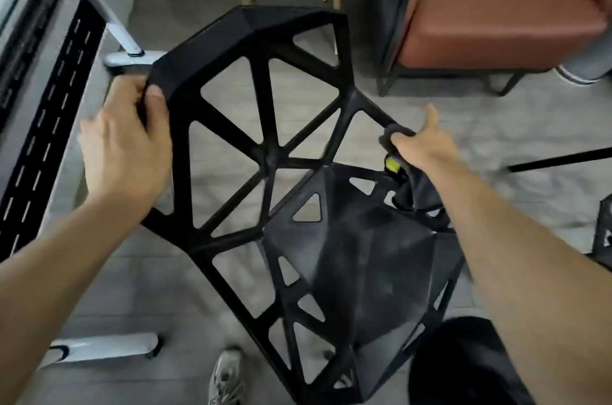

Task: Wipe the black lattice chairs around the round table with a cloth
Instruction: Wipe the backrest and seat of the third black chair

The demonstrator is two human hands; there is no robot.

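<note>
My left hand (126, 143) grips the upper left edge of the black lattice chair (265, 153), fingers (155, 106) curled round the backrest rim. My right hand (420, 146) pinches a dark cloth (395, 134) round a thin strut on the chair's right side, thumb sticking up, the other fingers closed over the bunched fabric. More dark cloth with a yellow-green tag (393, 164) hangs below that hand.

The chair stands on the grey tiled floor (430, 113) directly in front of me. Its backrest seems to lean away from me, though I cannot be sure.

I judge the main risk to be tipping: if my left hand loosens while the right pushes along the strut, the chair could slide or topple towards the white table leg (126, 47) just beside it. The hanging fabric could also snag in the triangular openings. The picture is blurred, so I could easily miss spots on the struts.

The chair is matte black, made of angular bars forming triangular gaps. The seat is a faceted solid panel and shows a pale, dusty sheen. My shoe (227, 375) is near its lower edge.
</note>
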